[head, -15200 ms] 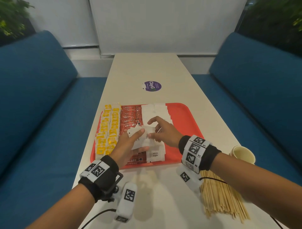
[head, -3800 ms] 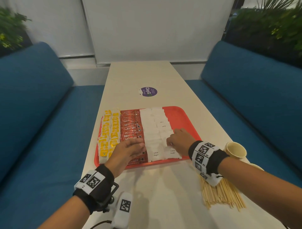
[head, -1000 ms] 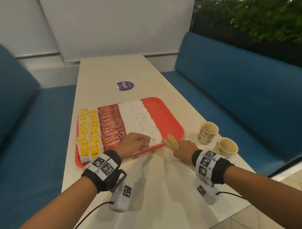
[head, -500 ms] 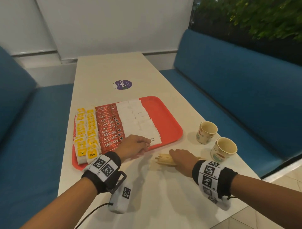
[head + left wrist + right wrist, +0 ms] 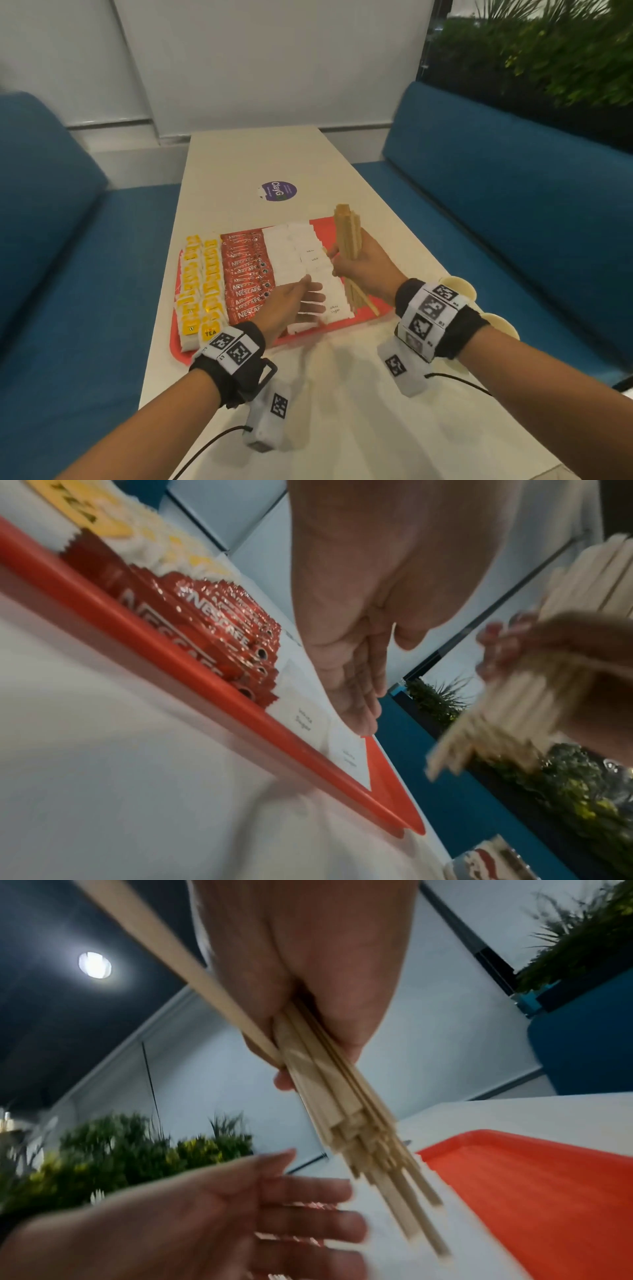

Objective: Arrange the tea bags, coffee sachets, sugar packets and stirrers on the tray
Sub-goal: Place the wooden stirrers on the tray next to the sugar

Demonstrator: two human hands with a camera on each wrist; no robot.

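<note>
A red tray (image 5: pixel 380 310) lies on the white table, filled left to right with rows of yellow tea bags (image 5: pixel 197 284), red coffee sachets (image 5: pixel 245 274) and white sugar packets (image 5: pixel 291 250). My right hand (image 5: pixel 356 265) grips a bundle of wooden stirrers (image 5: pixel 347 233) nearly upright over the tray's right part, their lower ends near the tray floor. In the right wrist view the stirrers (image 5: pixel 346 1110) fan out below the fist. My left hand (image 5: pixel 298 303) hovers flat with straight fingers over the near sugar packets, just left of the bundle.
Two paper cups (image 5: pixel 457 286) stand right of the tray, mostly behind my right wrist. A purple round sticker (image 5: pixel 278 191) marks the table beyond the tray. Blue benches (image 5: pixel 513 205) run along both sides, and plants (image 5: pixel 548 58) stand at the back right.
My right hand has lifted the stirrer bundle off the table and swung it upright over the tray's right side. My left hand has opened out over the sugar packets.
</note>
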